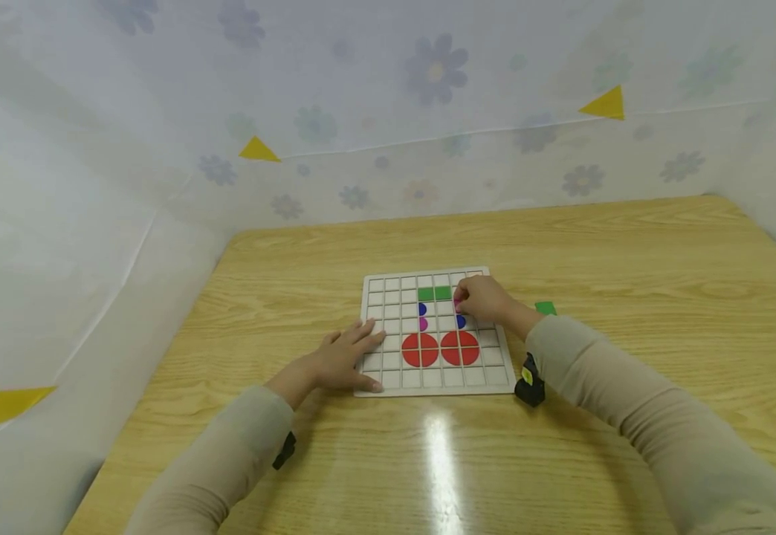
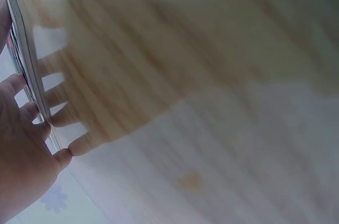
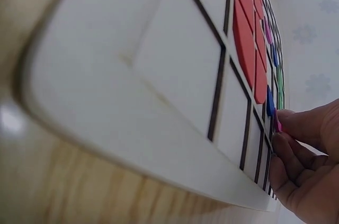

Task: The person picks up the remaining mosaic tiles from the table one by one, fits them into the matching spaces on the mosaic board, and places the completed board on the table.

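A white gridded board (image 1: 431, 379) lies on the table. My left hand (image 1: 344, 358) rests on its left edge with the fingers spread. Over the board's upper right part, my right hand (image 1: 485, 299) pinches a magenta half-round piece (image 3: 277, 123) between thumb and fingertips, just above a blue half-round piece (image 1: 461, 322). Further left sit another blue half-round (image 1: 422, 309) and a magenta half-round (image 1: 424, 325). Two green squares (image 1: 426, 294) lie side by side near the top. Below, quarter pieces form a left red circle (image 1: 412, 342) and a right red circle (image 1: 468, 357).
Beyond the board's right side, a green piece (image 1: 545, 307) lies on the wooden table (image 1: 294, 260), partly behind the right forearm. A black wrist device (image 1: 530, 383) hangs under that wrist. Flowered white sheeting (image 1: 361, 74) with yellow triangles (image 1: 259, 150) surrounds the table's back and sides.
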Tool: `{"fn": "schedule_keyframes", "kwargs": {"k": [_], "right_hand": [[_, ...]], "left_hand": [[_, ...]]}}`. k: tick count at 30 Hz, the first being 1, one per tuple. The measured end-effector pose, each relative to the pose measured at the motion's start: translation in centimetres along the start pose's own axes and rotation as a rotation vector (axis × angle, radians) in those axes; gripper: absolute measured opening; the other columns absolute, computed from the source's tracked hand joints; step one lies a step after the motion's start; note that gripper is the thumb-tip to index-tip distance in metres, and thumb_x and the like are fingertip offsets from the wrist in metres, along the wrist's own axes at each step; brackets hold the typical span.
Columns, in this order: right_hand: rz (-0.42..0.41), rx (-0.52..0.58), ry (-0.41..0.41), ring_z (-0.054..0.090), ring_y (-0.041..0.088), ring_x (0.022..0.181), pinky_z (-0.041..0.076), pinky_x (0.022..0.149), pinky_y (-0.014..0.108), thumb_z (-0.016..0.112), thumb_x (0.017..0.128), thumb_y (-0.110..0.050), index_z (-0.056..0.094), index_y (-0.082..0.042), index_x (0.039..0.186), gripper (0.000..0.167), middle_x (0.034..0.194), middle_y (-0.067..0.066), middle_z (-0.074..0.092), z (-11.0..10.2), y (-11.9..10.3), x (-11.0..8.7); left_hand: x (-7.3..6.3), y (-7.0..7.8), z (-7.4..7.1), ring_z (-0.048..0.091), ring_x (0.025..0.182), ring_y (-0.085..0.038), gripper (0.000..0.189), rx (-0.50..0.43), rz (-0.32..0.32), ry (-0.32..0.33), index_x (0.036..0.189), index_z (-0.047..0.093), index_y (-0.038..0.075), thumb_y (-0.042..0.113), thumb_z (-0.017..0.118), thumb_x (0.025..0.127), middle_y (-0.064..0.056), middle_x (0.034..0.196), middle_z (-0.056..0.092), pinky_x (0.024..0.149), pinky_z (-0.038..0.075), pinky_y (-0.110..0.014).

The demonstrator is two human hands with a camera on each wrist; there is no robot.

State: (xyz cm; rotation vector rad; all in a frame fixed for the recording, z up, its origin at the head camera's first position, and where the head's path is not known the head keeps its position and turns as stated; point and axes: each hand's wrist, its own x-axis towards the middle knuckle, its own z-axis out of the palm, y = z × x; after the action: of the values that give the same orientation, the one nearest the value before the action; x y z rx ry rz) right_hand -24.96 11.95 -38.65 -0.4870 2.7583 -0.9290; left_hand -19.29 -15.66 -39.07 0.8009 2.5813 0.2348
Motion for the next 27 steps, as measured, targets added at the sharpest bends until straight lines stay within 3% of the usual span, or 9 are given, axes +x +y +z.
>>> {"fn": "schedule_keyframes", "kwargs": {"k": [13, 21, 27], "right_hand": [[0.000, -0.025, -0.022, 0.053, 0.024, 0.080, 0.043, 0.074, 0.036, 0.059, 0.078, -0.003, 0.059, 0.006, 0.091, 0.016, 0.087, 0.014, 0.059, -0.12, -0.09, 0.02], [-0.010, -0.014, -0.037, 0.053, 0.023, 0.076, 0.044, 0.070, 0.035, 0.059, 0.078, -0.003, 0.057, 0.006, 0.095, 0.019, 0.086, 0.014, 0.059, -0.24, -0.16, 0.04], [-0.038, -0.003, -0.030, 0.051, 0.018, 0.064, 0.042, 0.058, 0.029, 0.058, 0.080, -0.005, 0.057, 0.004, 0.095, 0.018, 0.079, 0.011, 0.057, -0.25, 0.04, 0.20]], "left_hand": [[0.11, 0.11, 0.06, -0.002, 0.130, -0.022, 0.084, 0.006, -0.001, 0.018, 0.139, 0.018, 0.023, 0.057, 0.056, 0.071, -0.003, 0.144, 0.003, 0.098, 0.008, -0.048], [0.19, 0.02, 0.10, -0.003, 0.129, -0.021, 0.085, 0.016, -0.004, 0.015, 0.139, 0.017, 0.023, 0.058, 0.055, 0.072, -0.002, 0.144, 0.002, 0.098, 0.007, -0.047], [0.14, 0.10, 0.06, -0.003, 0.129, -0.021, 0.085, 0.010, 0.001, 0.011, 0.139, 0.017, 0.023, 0.058, 0.054, 0.072, -0.002, 0.144, 0.002, 0.099, 0.006, -0.047]]}}
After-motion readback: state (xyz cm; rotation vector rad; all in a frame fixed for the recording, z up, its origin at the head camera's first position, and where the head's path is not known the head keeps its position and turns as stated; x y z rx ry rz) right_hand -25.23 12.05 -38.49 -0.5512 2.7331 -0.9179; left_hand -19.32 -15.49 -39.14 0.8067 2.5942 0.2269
